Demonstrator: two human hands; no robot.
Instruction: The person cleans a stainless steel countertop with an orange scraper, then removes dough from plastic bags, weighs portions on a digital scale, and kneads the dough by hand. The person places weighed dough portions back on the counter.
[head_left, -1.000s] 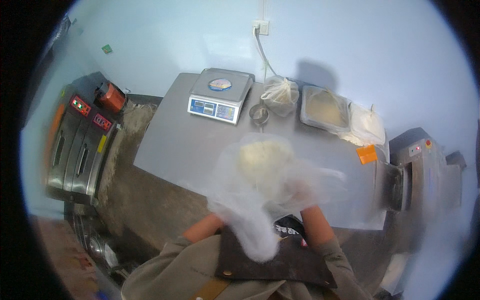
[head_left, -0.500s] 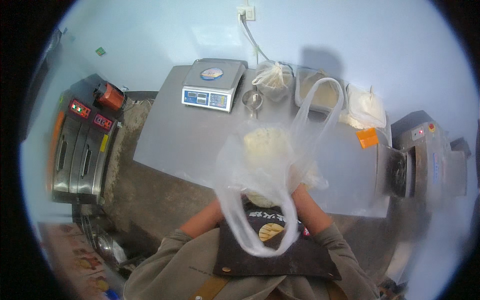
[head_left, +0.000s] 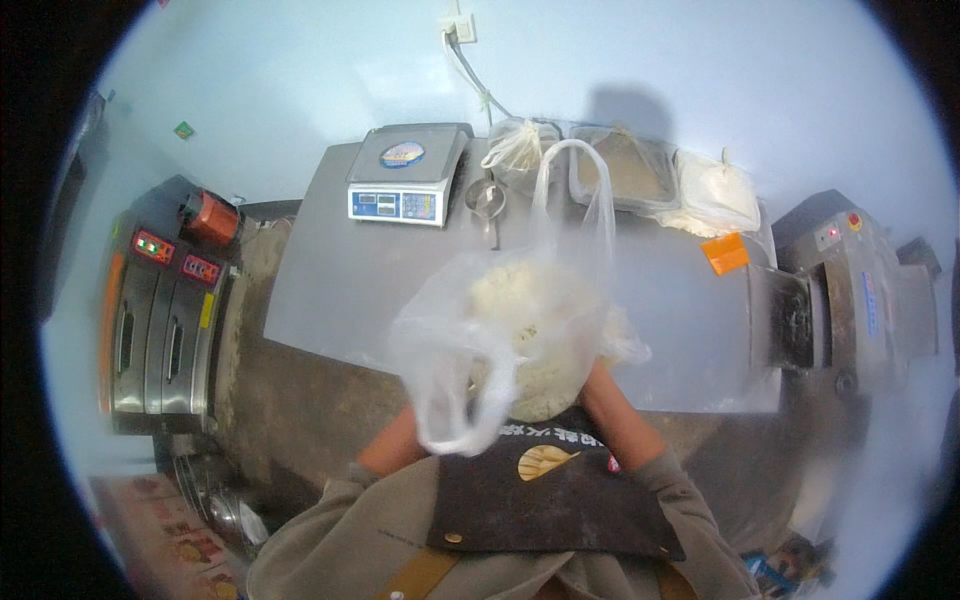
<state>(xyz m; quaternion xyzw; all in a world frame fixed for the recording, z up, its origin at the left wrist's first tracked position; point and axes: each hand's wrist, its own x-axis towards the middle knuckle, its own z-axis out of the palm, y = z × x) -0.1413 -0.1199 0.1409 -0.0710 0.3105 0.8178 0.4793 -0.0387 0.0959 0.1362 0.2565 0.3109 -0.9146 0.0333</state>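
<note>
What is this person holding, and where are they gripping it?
A clear plastic bag with a pale lump of dough inside, held from below and at the sides; the hands are hidden behind it.

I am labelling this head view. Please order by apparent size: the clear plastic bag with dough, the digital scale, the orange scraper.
1. Clear plastic bag with dough, though it is nearest the camera, which enlarges it.
2. Digital scale.
3. Orange scraper.

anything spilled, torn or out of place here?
Nothing stands out. The clear plastic bag with the pale dough lump looks intact, held above the grey table. Both hands are hidden behind it. No spill shows.
</note>
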